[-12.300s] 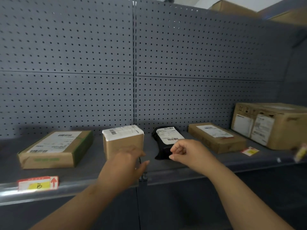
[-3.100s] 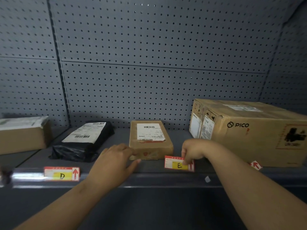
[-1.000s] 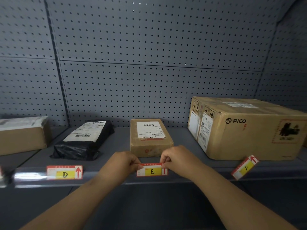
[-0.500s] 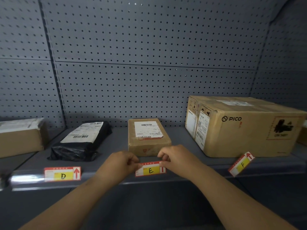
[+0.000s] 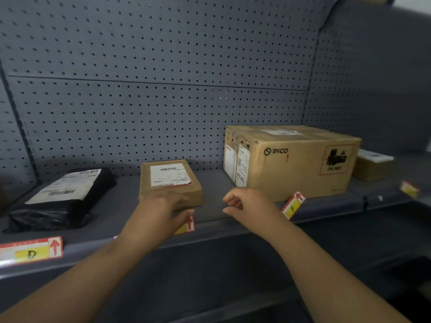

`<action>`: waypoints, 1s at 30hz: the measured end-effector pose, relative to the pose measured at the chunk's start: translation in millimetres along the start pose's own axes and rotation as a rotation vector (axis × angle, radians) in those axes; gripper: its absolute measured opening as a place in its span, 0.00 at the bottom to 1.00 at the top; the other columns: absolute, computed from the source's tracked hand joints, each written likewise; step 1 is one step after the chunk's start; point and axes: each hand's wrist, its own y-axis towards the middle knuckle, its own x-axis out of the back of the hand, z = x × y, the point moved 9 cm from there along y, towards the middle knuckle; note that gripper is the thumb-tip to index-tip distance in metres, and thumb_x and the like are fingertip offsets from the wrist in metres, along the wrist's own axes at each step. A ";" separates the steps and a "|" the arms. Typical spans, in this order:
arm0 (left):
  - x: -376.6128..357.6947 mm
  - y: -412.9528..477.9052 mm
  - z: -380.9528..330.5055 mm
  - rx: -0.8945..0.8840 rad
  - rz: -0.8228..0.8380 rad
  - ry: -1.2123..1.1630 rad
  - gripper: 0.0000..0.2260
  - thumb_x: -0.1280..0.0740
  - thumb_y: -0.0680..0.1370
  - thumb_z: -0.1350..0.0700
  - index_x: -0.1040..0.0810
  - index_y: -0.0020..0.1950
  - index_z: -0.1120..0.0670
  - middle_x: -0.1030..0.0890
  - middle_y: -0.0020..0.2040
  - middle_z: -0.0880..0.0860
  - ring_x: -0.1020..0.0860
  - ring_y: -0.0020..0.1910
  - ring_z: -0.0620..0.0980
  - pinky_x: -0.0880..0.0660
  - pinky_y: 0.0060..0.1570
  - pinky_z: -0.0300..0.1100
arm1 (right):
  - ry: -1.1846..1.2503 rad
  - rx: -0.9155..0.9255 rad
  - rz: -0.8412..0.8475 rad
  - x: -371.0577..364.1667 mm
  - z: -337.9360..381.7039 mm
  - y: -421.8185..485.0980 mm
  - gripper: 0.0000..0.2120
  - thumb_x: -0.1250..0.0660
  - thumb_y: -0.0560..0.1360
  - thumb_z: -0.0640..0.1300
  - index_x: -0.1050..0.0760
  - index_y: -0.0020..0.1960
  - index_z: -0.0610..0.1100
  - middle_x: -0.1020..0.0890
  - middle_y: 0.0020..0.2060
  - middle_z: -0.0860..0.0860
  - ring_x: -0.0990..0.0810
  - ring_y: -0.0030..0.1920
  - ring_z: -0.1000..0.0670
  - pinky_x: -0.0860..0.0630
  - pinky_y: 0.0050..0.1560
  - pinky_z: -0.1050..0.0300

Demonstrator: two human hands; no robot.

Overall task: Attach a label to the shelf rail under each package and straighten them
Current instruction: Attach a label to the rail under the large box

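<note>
Closest to me, two bare forearms reach up toward the grey shelf rail (image 5: 217, 226). The left hand (image 5: 161, 213) hovers loosely spread over the E label (image 5: 187, 226), hiding most of it; the right hand (image 5: 248, 203) hangs half curled and holds nothing. A moment ago both hands pinched that label; now they have let go and it sits on the rail. The D label (image 5: 32, 251) sits straight at the left, while the F label (image 5: 293, 205) tilts under the PICO carton (image 5: 291, 159). On the shelf lie a black mailer bag (image 5: 63, 199), a small brown parcel (image 5: 170, 180) and another box (image 5: 370, 165) far right. Grey pegboard (image 5: 151, 78) closes the back.
</note>
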 end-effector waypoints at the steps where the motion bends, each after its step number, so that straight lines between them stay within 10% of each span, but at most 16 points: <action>1: -5.2 1.4 -7.1 -0.009 0.015 -0.015 0.12 0.30 0.72 0.51 0.20 0.53 0.53 0.18 0.52 0.52 0.23 0.54 0.51 0.28 0.55 0.45 | 0.008 -0.027 -0.012 6.3 -9.3 -2.7 0.11 0.32 0.76 0.44 0.23 0.57 0.45 0.21 0.47 0.53 0.23 0.47 0.56 0.23 0.53 0.58; 11: -60.8 25.5 -90.4 -0.126 0.000 0.030 0.12 0.29 0.70 0.48 0.19 0.48 0.54 0.17 0.45 0.54 0.20 0.44 0.54 0.24 0.46 0.45 | -0.169 -0.129 -0.131 73.0 -97.7 -14.0 0.10 0.37 0.78 0.45 0.23 0.58 0.46 0.21 0.56 0.51 0.24 0.55 0.50 0.27 0.53 0.57; 21: -124.2 47.4 -158.5 -0.084 0.029 0.136 0.12 0.34 0.71 0.47 0.21 0.52 0.50 0.19 0.46 0.52 0.22 0.46 0.54 0.23 0.45 0.49 | -0.263 0.082 0.104 72.5 -160.2 -9.9 0.16 0.41 0.79 0.40 0.27 0.66 0.47 0.23 0.59 0.48 0.26 0.58 0.48 0.27 0.59 0.51; 30: -149.7 48.1 -181.2 0.035 -0.028 0.250 0.12 0.30 0.70 0.54 0.22 0.52 0.51 0.21 0.47 0.52 0.23 0.44 0.54 0.26 0.42 0.48 | -0.238 0.167 0.092 88.5 -186.8 -8.6 0.09 0.39 0.79 0.43 0.20 0.51 0.44 0.21 0.48 0.50 0.24 0.48 0.51 0.27 0.47 0.59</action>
